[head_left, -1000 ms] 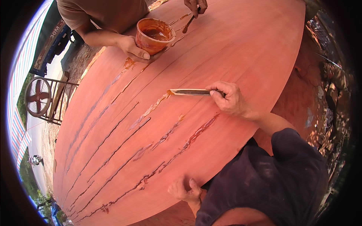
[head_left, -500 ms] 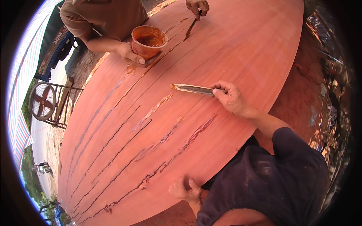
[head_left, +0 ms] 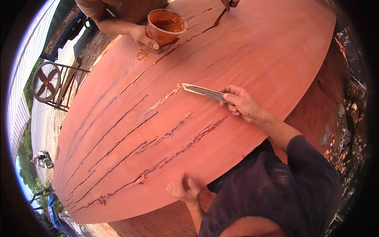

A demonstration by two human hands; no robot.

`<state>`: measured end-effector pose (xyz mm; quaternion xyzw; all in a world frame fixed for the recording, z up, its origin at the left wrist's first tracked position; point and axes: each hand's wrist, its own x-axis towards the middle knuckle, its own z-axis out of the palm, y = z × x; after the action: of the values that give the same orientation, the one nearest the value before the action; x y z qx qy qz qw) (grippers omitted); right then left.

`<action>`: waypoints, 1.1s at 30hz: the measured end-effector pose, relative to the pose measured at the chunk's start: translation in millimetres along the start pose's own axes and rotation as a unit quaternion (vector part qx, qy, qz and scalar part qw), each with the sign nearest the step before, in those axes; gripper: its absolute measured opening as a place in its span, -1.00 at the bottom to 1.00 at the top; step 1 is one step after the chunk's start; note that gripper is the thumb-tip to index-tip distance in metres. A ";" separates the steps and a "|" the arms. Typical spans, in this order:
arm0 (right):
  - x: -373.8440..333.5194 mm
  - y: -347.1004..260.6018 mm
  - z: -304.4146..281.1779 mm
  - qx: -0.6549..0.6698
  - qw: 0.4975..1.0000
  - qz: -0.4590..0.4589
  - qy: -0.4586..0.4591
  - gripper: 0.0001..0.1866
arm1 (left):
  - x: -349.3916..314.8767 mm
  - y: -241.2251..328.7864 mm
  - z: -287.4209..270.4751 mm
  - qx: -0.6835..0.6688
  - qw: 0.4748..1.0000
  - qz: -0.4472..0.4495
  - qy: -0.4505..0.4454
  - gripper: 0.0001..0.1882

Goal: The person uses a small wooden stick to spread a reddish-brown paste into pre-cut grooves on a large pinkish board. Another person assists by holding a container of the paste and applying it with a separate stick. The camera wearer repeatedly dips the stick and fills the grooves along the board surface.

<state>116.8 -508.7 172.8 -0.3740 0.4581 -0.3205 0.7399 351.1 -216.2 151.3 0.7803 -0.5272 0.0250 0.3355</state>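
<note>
A big, curved, reddish-brown surface (head_left: 252,71) lies before me, lined with dark cracks and smeared streaks. My right hand (head_left: 241,103) is closed round a narrow flat spatula (head_left: 203,92), grey along its middle with pale edges. Orange paste coats its tip, which meets the upper end of a pale orange streak (head_left: 162,102). Lower down, my left hand (head_left: 184,189) rests at the surface's near edge, thumb apart from the fingers, holding nothing. Across from me, a co-worker's hand (head_left: 144,37) supports a plastic tub (head_left: 167,27) of orange-brown paste; their other hand (head_left: 229,3) works a dark thin blade (head_left: 220,17) along a crack.
Beyond the surface at the left stand a round fan (head_left: 46,83) on a metal frame and a motorbike (head_left: 45,160) by the road. A striped sheet (head_left: 23,94) hangs at the far left. Reddish ground with litter (head_left: 325,134) lies along the right.
The view has shifted, so the tub and co-worker sit higher and farther right. My spatula slants more, its tip still at the streak. My left hand stays at the edge.
</note>
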 end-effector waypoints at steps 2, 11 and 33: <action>4.4 6.2 -6.4 -0.029 0.999 -0.035 0.020 -0.78 | 0.6 2.4 0.3 -0.008 1.000 0.002 0.025 -0.73; 33.9 -7.8 -35.5 -0.154 0.970 -0.182 -0.055 -0.82 | 5.6 13.5 -4.3 0.058 0.996 -0.029 0.069 -0.71; 43.4 -32.7 -45.1 -0.373 0.894 -0.234 -0.080 -0.81 | -38.6 39.4 49.8 0.025 0.947 -0.230 0.224 -0.50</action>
<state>87.3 -572.7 167.9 -0.7434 0.3826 -0.2586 0.4839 285.3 -221.1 117.2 0.8629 -0.2436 0.1345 0.4218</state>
